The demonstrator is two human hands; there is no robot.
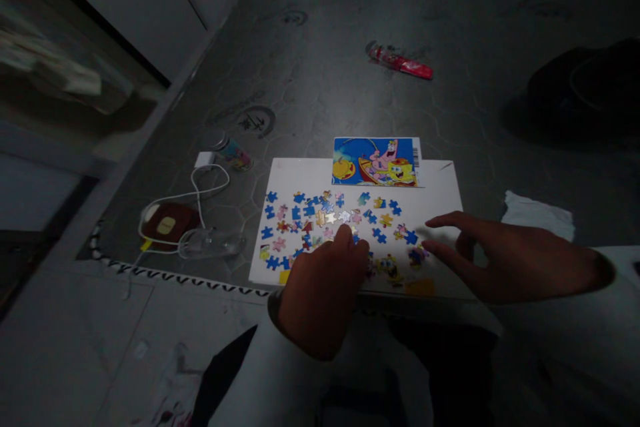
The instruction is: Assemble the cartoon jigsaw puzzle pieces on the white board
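Pieces [296,212] lie loose on the board [443,195], probably for a flat, pale backing. Right hand [500,257] half open beside them, holding nothing; left hand [325,287] curled low over the middle (fingertips hidden, can't tell what's gripped). Card [375,161] face up at the far edge, presumably for viewing.

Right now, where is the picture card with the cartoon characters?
In the head view, the picture card lies across the far edge of the white board, beyond the loose puzzle pieces.
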